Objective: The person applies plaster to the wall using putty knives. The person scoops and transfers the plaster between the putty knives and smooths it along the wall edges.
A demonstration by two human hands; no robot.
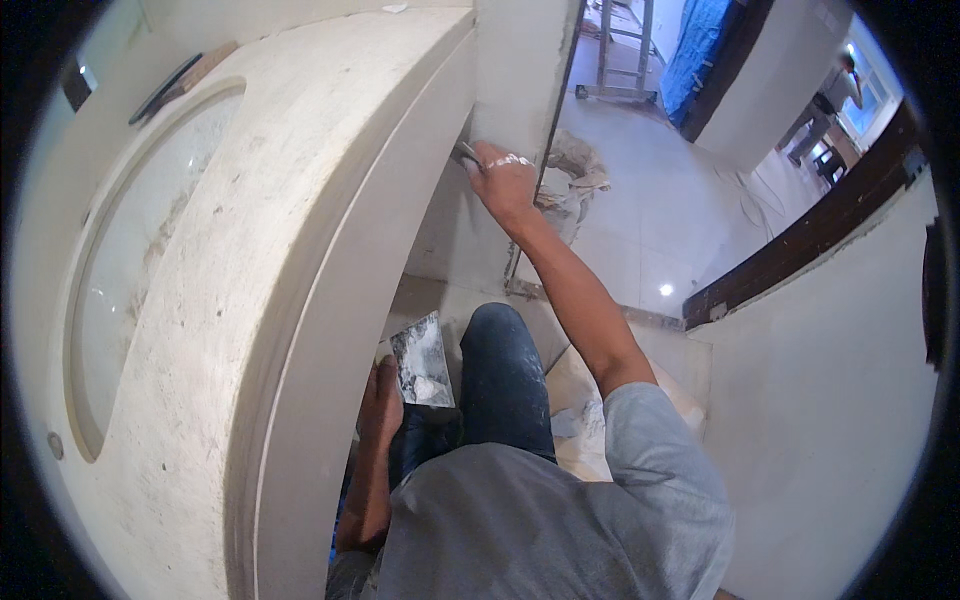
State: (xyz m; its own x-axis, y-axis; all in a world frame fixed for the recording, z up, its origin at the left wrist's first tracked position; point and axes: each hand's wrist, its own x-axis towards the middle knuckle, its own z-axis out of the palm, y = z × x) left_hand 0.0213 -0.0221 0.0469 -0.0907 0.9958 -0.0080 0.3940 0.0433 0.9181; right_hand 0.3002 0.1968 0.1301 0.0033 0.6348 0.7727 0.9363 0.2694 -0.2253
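My right hand [505,188], its fingers speckled with white paste, is closed round a small putty knife [464,152]. This knife is up against the pale wall [515,90], close to the underside edge of the white counter [240,200]; its blade is partly hidden. Lower down, beside my knee, my left hand [381,402] grips a wide scraper [420,352]. A lump of white putty [430,388] lies on that scraper's smeared metal face. The counter's front edge runs along the left of both hands.
The counter has an oval basin [100,300] and a flat dark tool [165,90] on it. Beyond the wall's edge stands an opened sack [572,172]. A ladder [603,50], blue sheeting [697,60], dark door frame [810,245] and another person [828,100] are farther off.
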